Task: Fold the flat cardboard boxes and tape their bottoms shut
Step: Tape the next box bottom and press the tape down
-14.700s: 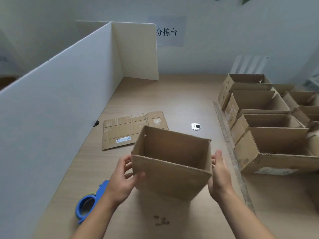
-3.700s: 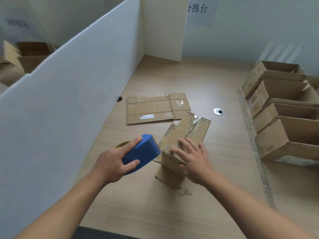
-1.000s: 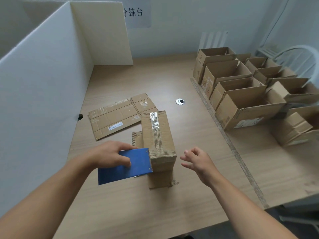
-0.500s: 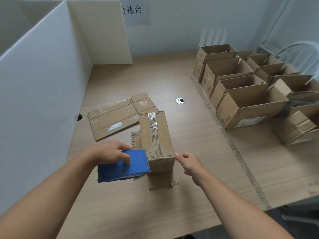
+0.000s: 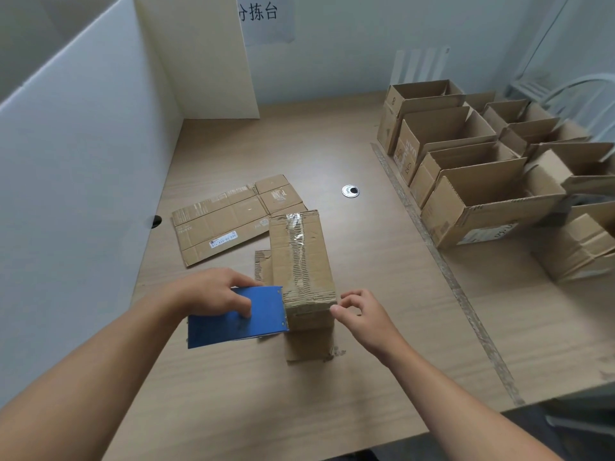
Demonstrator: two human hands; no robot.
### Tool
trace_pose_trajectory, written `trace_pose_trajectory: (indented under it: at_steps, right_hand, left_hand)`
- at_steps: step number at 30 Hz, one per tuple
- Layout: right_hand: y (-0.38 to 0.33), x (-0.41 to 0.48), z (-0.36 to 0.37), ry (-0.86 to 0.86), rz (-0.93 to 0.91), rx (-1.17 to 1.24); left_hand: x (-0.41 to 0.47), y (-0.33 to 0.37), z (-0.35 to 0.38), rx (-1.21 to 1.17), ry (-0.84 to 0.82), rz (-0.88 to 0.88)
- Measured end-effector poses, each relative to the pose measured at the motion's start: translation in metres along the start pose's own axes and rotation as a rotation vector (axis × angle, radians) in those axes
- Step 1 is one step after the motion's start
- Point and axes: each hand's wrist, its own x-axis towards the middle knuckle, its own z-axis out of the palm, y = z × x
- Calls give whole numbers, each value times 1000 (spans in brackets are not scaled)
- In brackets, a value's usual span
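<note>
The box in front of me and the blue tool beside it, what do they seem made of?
Box: corrugated cardboard, matte brown; fluted ridges show where its top is worn. Tape strip: glossy clear plastic film, catching light. Tape dispenser: smooth blue panel, maybe painted metal or plastic.

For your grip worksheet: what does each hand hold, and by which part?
Left hand grips the dispenser across its top. Right hand just touches the box; no grip.

Wall sign [image 5: 266,18] cut by the top edge, rightmost boxes [image 5: 585,241] ran off the right edge, label [image 5: 223,240] on the flat cardboard [image 5: 213,217] was unreadably small, blue tape dispenser [image 5: 233,317] hid its roll.
</note>
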Motion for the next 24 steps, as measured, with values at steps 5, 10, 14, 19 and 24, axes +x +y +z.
trace_pose_trajectory:
  at_steps: [5, 10, 14, 19, 24]
  right_hand:
    - [-6, 8, 0, 69, -6, -69]
    - [-5, 16, -1, 88, -22, -114]
    - [-8, 25, -10, 114, -189, -444]
    - [-36, 45, -9, -269, -578, -928]
    - [-23, 64, 13, -168, -814, -919]
  left_hand:
    - [0, -1, -2, 8, -15, 0]
    - [2, 0, -2, 14, -7, 3]
    - [2, -1, -2, -3, -2, 11]
    - [2, -4, 2, -44, 13, 35]
    - [0, -12, 9, -96, 66, 57]
